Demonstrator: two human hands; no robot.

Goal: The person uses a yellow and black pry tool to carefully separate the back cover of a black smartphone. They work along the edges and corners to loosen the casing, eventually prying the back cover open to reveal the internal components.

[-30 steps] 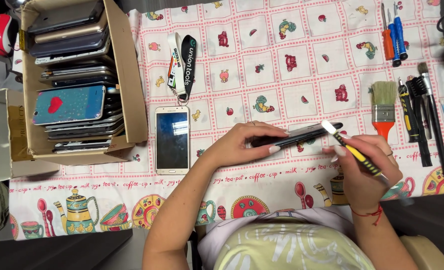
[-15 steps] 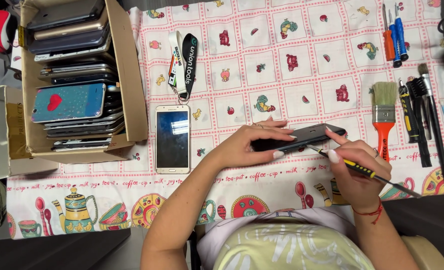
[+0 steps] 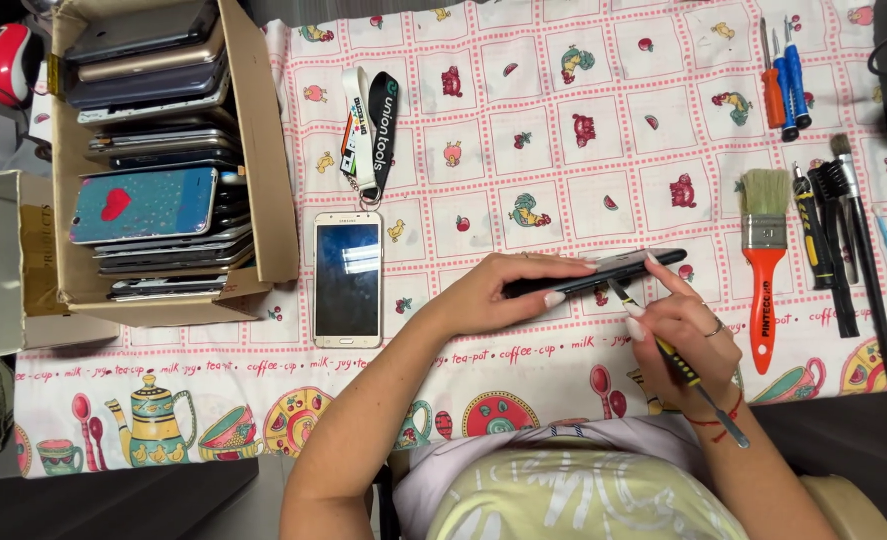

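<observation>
My left hand [image 3: 509, 290] grips a dark phone [image 3: 654, 261] and holds it on its edge above the patterned tablecloth [image 3: 524, 130]. My right hand [image 3: 686, 335] holds a thin yellow-and-black tool [image 3: 682, 366] like a pen. The tool's metal tip touches the phone's lower edge near its middle. A white phone [image 3: 348, 279] with a dark screen lies flat to the left of my left hand.
A cardboard box [image 3: 264, 150] full of stacked phones stands at the left. A lanyard [image 3: 368, 130] lies above the white phone. At the right lie an orange-handled brush [image 3: 764, 260], screwdrivers [image 3: 784, 75] and several dark tools [image 3: 844, 250]. A red object [image 3: 6, 62] sits far left.
My left hand has tipped the dark phone further onto its edge. My right hand has brought the tool's tip down from above the phone to its lower edge.
</observation>
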